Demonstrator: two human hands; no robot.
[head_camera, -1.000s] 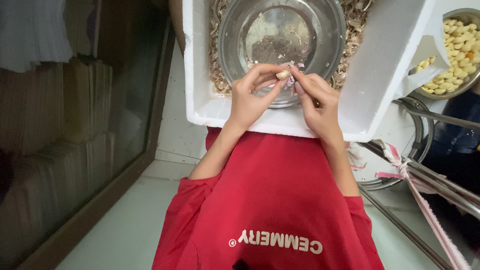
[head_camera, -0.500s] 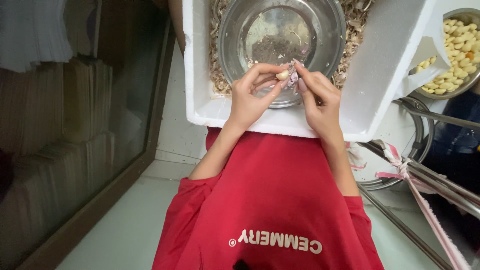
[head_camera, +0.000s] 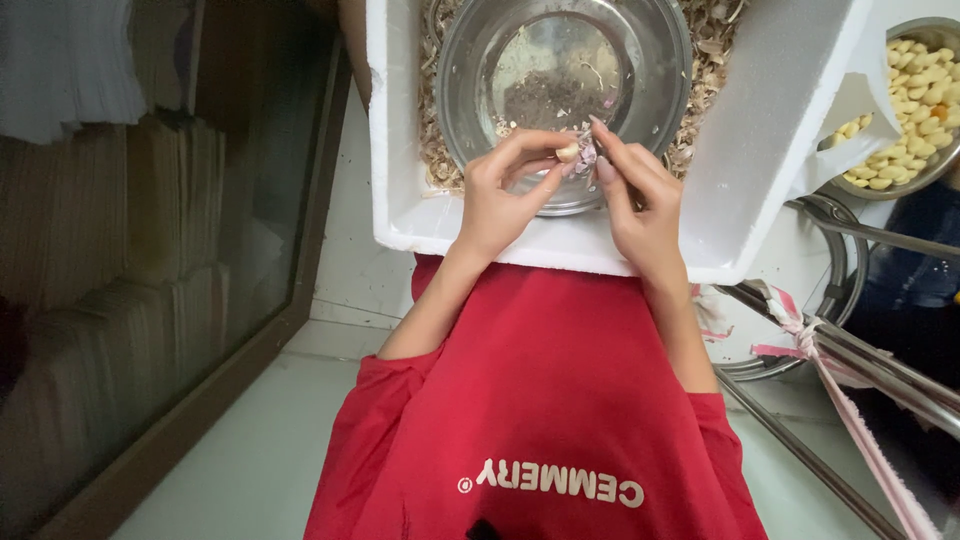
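My left hand (head_camera: 500, 195) and my right hand (head_camera: 640, 195) meet over the near rim of a steel bowl (head_camera: 470, 60). My left fingertips pinch a pale garlic clove (head_camera: 568, 153). My right thumb and forefinger grip the purplish papery skin (head_camera: 587, 152) on the clove's right side. The bowl sits inside a white foam box (head_camera: 760, 150) that rests on my lap, against my red shirt. Only a few scraps lie in the bowl.
Dry garlic skins (head_camera: 705, 30) fill the box around the bowl. A second steel bowl with several peeled cloves (head_camera: 915, 100) stands at the top right. Metal bars with a pink strip (head_camera: 830, 350) run along the right. A glass-fronted wooden cabinet (head_camera: 200, 250) stands at the left.
My fingers have shifted slightly on the clove, and my right fingertips now pull at its skin. Both hands stay in the same place over the bowl.
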